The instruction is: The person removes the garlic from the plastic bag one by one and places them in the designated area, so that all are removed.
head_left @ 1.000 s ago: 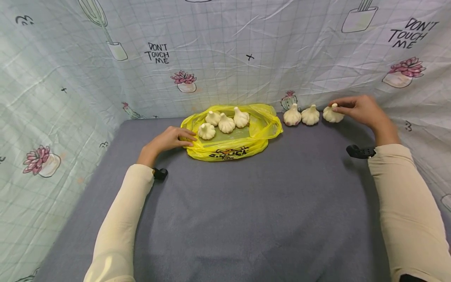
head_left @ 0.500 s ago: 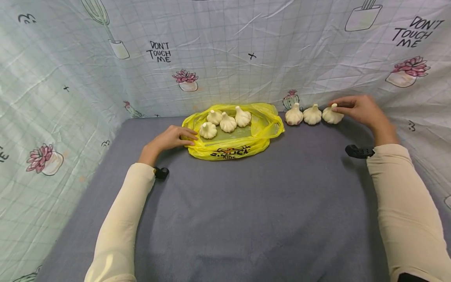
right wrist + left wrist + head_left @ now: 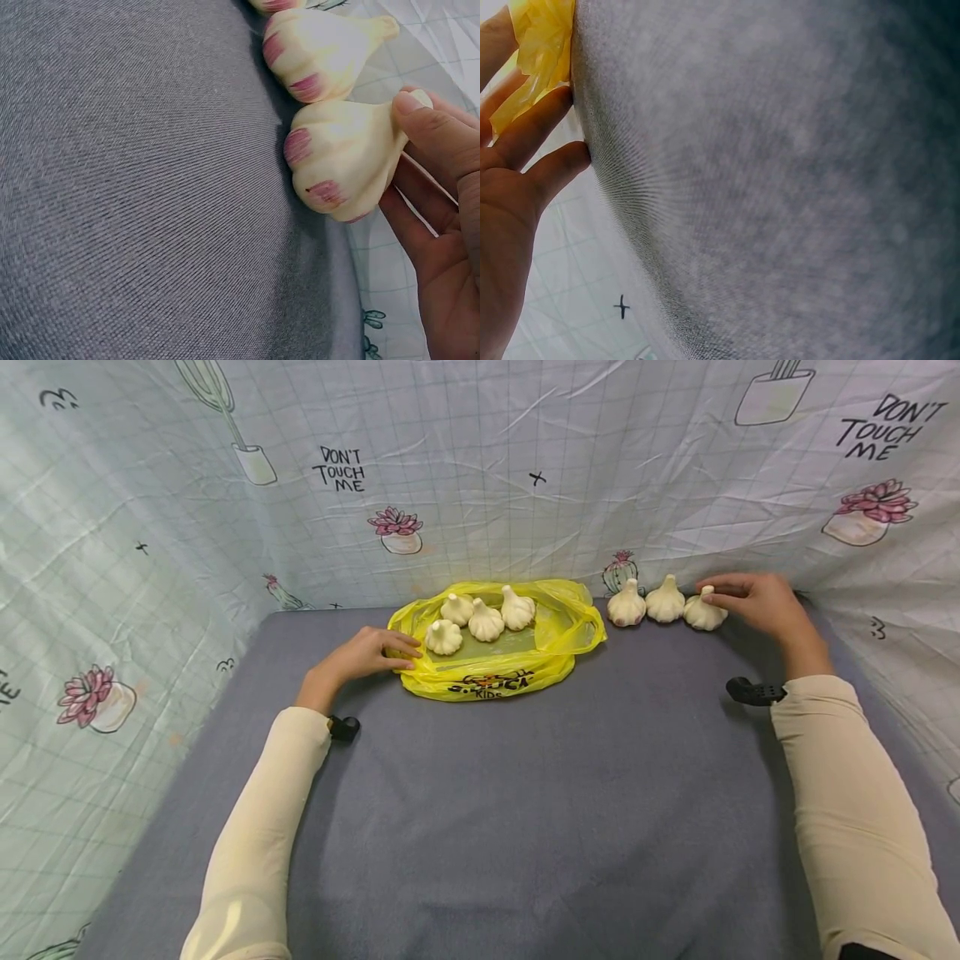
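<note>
In the head view my left hand [image 3: 358, 658] holds the left rim of a yellow plastic bag [image 3: 495, 681], its mouth spread wide. Several garlic bulbs [image 3: 486, 622] lie in the bag. The left wrist view shows crumpled yellow film [image 3: 544, 52] between the fingers, with two fingertips touching the cloth. My right hand [image 3: 761, 602] pinches a garlic bulb [image 3: 705, 612] by its stem, at the right end of a row of three. In the right wrist view this bulb [image 3: 341, 157] touches the middle bulb [image 3: 322, 52]. The leftmost bulb [image 3: 626, 603] stands beside the bag.
A grey cloth [image 3: 525, 810] covers the table. Behind it and to the left hangs a printed curtain [image 3: 480, 510], close behind the bag and the garlic row. A black wrist device [image 3: 753, 692] sits at my right cuff, another device [image 3: 344, 728] at the left.
My right hand has shifted slightly left and towards me with its garlic bulb, which now meets the middle one. The middle bulb has moved back a little. My left hand and the bag stay put.
</note>
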`<state>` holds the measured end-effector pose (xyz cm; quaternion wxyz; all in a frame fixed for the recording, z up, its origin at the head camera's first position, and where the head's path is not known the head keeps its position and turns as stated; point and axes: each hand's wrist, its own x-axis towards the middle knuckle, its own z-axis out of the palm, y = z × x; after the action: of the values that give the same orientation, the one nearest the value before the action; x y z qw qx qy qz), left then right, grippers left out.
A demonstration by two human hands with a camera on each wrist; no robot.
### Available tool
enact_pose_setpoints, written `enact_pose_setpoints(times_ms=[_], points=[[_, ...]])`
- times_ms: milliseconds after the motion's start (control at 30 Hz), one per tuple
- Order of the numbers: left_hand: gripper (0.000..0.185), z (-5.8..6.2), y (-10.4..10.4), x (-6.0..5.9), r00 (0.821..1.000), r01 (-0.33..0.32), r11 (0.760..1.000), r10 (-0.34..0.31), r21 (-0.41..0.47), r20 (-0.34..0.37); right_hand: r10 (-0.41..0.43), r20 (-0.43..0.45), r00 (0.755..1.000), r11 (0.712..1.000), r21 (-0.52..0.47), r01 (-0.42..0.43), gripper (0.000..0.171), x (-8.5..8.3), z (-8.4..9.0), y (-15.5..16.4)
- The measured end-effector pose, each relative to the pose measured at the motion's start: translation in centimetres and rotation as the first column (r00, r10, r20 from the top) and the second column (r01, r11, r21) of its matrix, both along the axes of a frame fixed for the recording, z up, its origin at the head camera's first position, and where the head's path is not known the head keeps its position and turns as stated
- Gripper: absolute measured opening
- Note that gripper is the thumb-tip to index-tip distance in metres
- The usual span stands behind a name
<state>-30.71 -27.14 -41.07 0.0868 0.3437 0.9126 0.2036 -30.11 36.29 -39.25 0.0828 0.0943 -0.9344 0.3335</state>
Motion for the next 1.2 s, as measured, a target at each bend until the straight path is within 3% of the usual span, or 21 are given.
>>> enact_pose_setpoints(times_ms=[300,533,800,1033,1200], points=[[0.031,0.0,0.0,0.2,1.000,-0.011,1.000,0.011,0.010,0.003,-0.084,-0.126,0.989,0.996,-0.037,0.079,0.035,-0.1,-0.8,0.2],[0.032,0.1,0.1,0.2,1.000,-0.018,1.000,0.018,0.008,0.004,-0.130,-0.137,0.982,0.986,-0.118,0.114,0.037,-0.2,-1.2,-0.8],[0.032,0.0,0.0,0.2,1.000,-0.015,1.000,0.015,-0.006,0.002,-0.176,-0.168,0.970,0.982,-0.103,0.161,0.036,-0.4,-1.2,-1.1],[0.032,0.0,0.0,0.1,1.000,-0.015,1.000,0.015,-0.004,0.002,-0.175,-0.170,0.970,0.983,-0.089,0.162,0.036,-0.8,-1.0,-1.3],[0.031,-0.1,0.0,0.1,1.000,-0.016,1.000,0.016,0.005,0.005,-0.130,-0.160,0.979,0.990,-0.073,0.119,0.034,-0.9,-1.1,-1.7]])
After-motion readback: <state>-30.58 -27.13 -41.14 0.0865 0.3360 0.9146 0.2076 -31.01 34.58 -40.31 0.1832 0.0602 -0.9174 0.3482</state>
